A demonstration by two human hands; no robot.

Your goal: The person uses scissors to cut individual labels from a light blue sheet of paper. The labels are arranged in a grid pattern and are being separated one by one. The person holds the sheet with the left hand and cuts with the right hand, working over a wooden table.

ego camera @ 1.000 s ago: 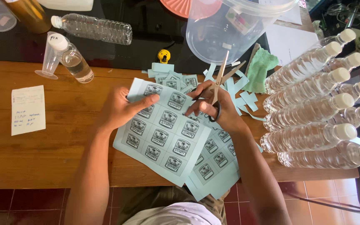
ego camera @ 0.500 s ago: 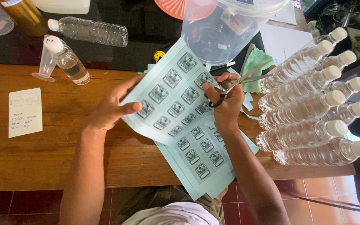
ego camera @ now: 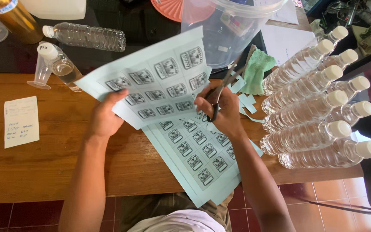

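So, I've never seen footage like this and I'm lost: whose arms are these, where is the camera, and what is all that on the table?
The camera sits on a person's head and looks down, so the two bare arms are that person's own. The left hand lifts a pale blue sheet of printed labels off the wooden table. The right hand holds scissors and also touches that sheet. More label sheets lie under it, hanging over the table's near edge. To the right, clear capped bottles lie stacked on their sides. Cut label pieces and a green cloth lie behind the hands, and a white note is at the left.
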